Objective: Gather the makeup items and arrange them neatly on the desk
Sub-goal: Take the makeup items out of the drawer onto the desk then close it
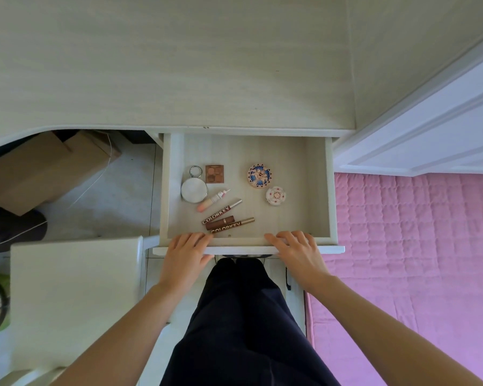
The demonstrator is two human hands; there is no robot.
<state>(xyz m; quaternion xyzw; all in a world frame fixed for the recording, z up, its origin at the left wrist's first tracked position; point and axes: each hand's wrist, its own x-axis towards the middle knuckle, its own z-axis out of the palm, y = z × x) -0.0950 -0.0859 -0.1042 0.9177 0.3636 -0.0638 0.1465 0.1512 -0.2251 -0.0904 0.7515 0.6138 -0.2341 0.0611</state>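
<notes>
Both hands (186,250) (294,250) rest on open drawer (317,190); brown COLORKEY tubes (221,214) inside.

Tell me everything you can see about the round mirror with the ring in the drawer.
The round mirror lies flat on the floor of the open drawer, near its left wall. It has a pale, whitish face inside a thin silvery rim, with a metal ring at its far edge. The square eyeshadow palette lies just to its right, and the pink tube angles past its near right edge. Neither hand touches it.

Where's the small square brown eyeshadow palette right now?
Head view: the square brown eyeshadow palette lies in the open drawer, back left, right of the round silver mirror's ring.
</notes>
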